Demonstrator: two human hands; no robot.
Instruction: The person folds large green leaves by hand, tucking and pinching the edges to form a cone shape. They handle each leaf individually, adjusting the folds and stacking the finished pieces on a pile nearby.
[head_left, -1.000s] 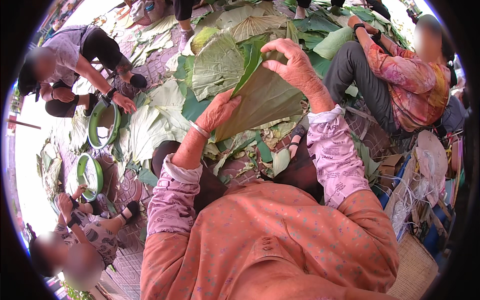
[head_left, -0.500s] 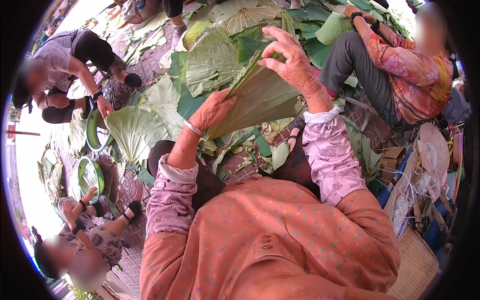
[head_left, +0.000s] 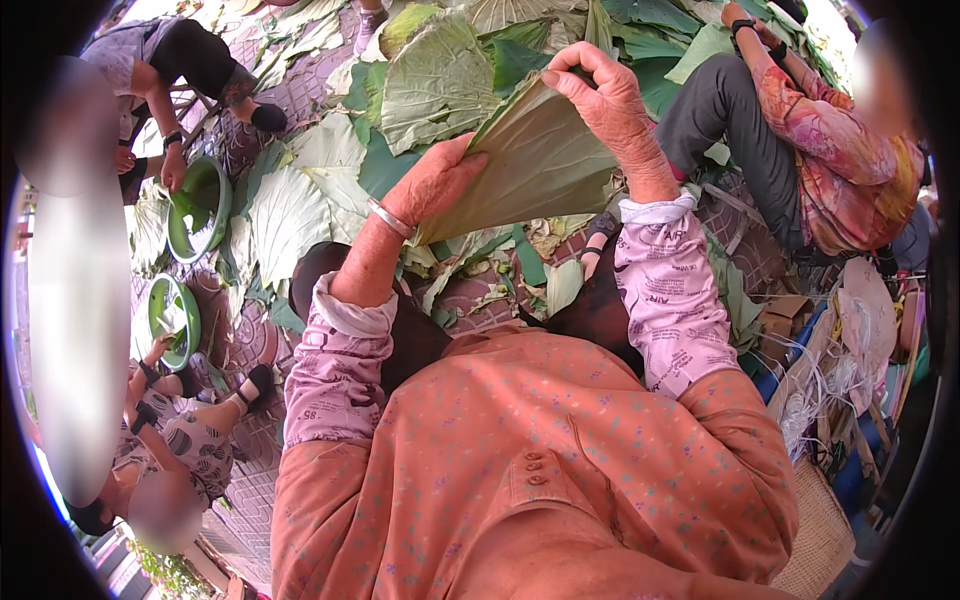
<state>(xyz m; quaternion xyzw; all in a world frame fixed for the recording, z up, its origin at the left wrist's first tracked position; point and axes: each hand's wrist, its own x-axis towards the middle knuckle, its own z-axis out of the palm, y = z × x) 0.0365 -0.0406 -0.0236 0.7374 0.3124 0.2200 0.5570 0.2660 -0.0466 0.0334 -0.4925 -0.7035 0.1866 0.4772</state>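
Note:
A large folded lotus leaf (head_left: 535,170), pale green-brown on its outer face, is held up in front of me, its upper edge slanting. My left hand (head_left: 437,180) grips its left side, the fingers hidden partly behind the fold. At the upper corner my right hand (head_left: 603,98) pinches the edge between thumb and fingers. Behind the held leaf lies a pile of more lotus leaves (head_left: 440,85), some pale underside up, others dark green. Leaf scraps (head_left: 490,295) lie on the paving between my knees.
Two green basins (head_left: 222,210) stand at the left, where two people sit bent over. A third person (head_left: 830,160) sits close at the right. Plastic strips, a cardboard box (head_left: 783,322) and a woven basket (head_left: 822,520) are at my right side.
My right hand has come down slightly and its spread fingers have closed on the leaf's upper corner. The left hand keeps its hold. The view has shifted a little.

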